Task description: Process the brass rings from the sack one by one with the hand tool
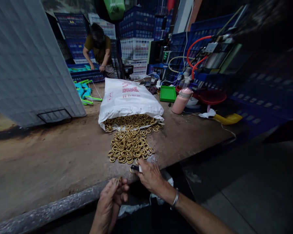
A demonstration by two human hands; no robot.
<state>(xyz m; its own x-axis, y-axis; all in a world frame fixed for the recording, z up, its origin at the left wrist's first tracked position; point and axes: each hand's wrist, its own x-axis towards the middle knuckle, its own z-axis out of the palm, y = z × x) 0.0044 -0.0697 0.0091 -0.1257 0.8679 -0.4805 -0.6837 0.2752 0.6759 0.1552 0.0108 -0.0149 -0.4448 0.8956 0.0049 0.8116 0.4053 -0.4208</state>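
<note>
Just in front of the table edge, my left hand [111, 196] is closed, thumb and fingertips pinching a small gold-brown ring [120, 179]. Over the table's edge, my right hand [150, 175] grips a small black-and-white tool [135, 168]; its exact kind is hard to make out. A ring shows beside the tool's black end. Beyond both hands lies a pile of gold rings [129, 146], spilling from the mouth of a white woven sack [128, 97] with red print. More rings sit inside the sack's opening.
A pale ribbed panel [34, 58] stands at left on the wooden table [51, 162]. Behind the sack are green-and-blue plastic pieces [85, 91], a green tray [168, 93] and a pink bottle [182, 100]. Another person [99, 48] works at the back among stacked crates [136, 48].
</note>
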